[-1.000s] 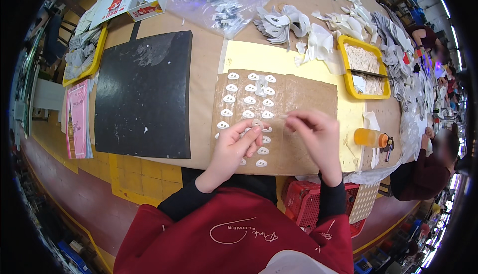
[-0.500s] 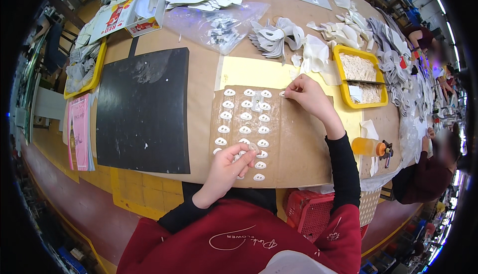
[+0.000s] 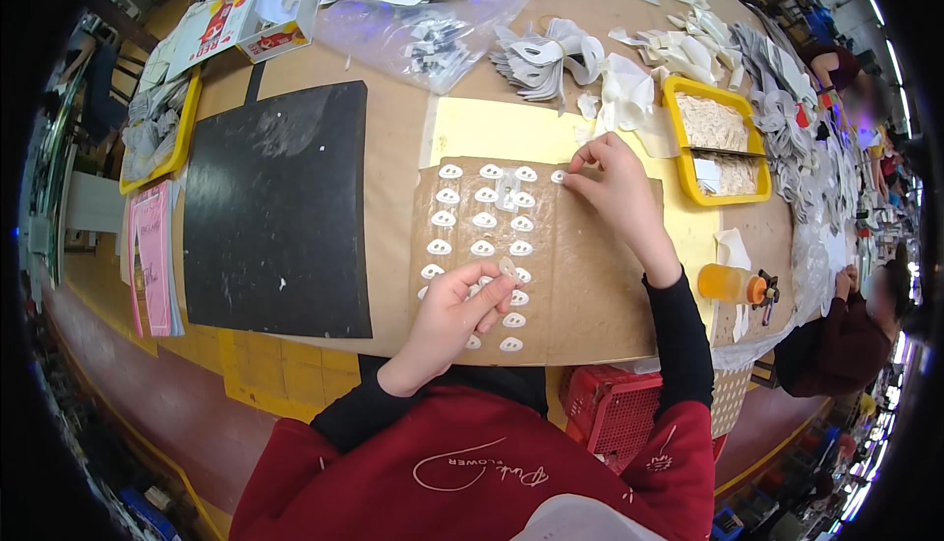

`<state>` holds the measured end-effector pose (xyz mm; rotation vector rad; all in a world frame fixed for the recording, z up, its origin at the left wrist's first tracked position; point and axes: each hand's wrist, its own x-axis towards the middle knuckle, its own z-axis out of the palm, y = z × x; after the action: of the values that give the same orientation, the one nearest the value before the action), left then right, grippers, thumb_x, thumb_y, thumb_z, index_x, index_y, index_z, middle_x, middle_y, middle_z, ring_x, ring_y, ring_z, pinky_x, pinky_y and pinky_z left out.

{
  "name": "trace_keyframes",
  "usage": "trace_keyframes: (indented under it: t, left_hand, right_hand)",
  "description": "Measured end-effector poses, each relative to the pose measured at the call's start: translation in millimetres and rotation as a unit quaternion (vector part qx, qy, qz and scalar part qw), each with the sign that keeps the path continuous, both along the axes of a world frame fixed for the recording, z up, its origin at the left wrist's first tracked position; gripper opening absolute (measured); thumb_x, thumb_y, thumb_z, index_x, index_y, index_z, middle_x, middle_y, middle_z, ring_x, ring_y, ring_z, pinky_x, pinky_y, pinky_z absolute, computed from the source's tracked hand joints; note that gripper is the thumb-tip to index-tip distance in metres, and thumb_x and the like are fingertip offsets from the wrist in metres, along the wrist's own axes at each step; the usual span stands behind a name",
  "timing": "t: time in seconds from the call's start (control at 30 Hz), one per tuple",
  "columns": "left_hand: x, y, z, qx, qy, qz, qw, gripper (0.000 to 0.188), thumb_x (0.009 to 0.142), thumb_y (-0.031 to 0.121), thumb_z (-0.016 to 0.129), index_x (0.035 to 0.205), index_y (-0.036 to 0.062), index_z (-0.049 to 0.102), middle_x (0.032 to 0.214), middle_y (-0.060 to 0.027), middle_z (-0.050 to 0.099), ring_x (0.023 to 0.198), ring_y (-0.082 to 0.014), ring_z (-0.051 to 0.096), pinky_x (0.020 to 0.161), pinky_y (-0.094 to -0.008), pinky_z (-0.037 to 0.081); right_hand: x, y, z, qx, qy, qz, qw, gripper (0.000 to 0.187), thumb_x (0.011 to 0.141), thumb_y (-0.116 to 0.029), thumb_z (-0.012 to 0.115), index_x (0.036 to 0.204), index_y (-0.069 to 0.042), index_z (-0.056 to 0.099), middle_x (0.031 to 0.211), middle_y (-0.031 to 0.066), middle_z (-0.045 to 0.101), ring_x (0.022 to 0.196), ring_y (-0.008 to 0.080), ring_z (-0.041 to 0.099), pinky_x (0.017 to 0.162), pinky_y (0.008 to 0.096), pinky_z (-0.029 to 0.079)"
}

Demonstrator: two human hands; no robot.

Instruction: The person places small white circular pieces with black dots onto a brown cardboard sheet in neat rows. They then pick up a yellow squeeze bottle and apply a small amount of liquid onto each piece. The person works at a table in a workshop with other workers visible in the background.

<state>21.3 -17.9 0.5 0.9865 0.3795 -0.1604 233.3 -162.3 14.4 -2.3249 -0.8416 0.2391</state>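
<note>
A brown board (image 3: 600, 285) lies before me, bearing columns of small white oval pieces (image 3: 484, 219) with two dark holes each. At the top of a fresh column on the right sits one more white oval piece (image 3: 559, 176). My right hand (image 3: 621, 192) is just beside it, thumb and forefinger slightly apart, the thumb tip near the piece's edge. Over the lower part of the columns, my left hand (image 3: 452, 315) pinches a small pale oval piece (image 3: 507, 268) between thumb and fingers. That hand covers some of the laid pieces.
A black mat (image 3: 280, 216) lies left of the board, a pink book (image 3: 150, 261) beyond it. At right stand a divided yellow tray (image 3: 718, 148) of small pale pieces and an orange bottle (image 3: 726, 283). Cut grey parts (image 3: 551, 59) lie behind. Another person (image 3: 851, 334) sits at right.
My right thumb and forefinger have parted at the top right piece, which shows more fully. My left hand has shifted slightly right and up with its piece. The whole view has tilted a little.
</note>
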Motion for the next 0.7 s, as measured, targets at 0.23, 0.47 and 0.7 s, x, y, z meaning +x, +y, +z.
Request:
trace_keyframes:
  t: [0.23,0.47,0.7]
  left_hand:
    - [2,6,5,-0.188,0.036,-0.084,0.978,0.020,0.103,0.022,0.050,0.100,0.0036,0.058,0.076,0.0017,0.051,0.056,-0.0025,0.036,0.052,-0.0172,0.031]
    - [0,-3,6,-0.096,0.020,-0.012,0.995,0.020,0.103,0.021,0.051,0.102,0.0024,0.060,0.076,0.0033,0.050,0.055,-0.0021,0.035,0.051,-0.0175,0.030]
    - [4,-9,6,-0.005,-0.029,0.032,0.999,0.015,0.097,0.014,0.062,0.106,0.0022,0.063,0.076,0.0039,0.056,0.058,-0.0002,0.040,0.051,-0.0164,0.031]
  right_hand:
    - [-61,-12,37,0.161,0.161,0.248,0.942,0.013,0.084,-0.008,0.069,0.096,-0.006,0.071,0.100,0.0073,0.062,0.086,0.0197,0.060,0.072,0.0299,0.047]
    - [-71,-23,36,0.119,0.296,0.102,0.942,0.010,0.086,-0.005,0.070,0.095,0.000,0.070,0.086,0.0042,0.067,0.081,0.0118,0.061,0.074,0.0258,0.048]
    - [-95,-24,19,0.248,0.504,-0.004,0.827,0.013,0.090,-0.007,0.068,0.099,0.003,0.068,0.089,0.0041,0.068,0.077,0.0063,0.060,0.070,0.0207,0.048]
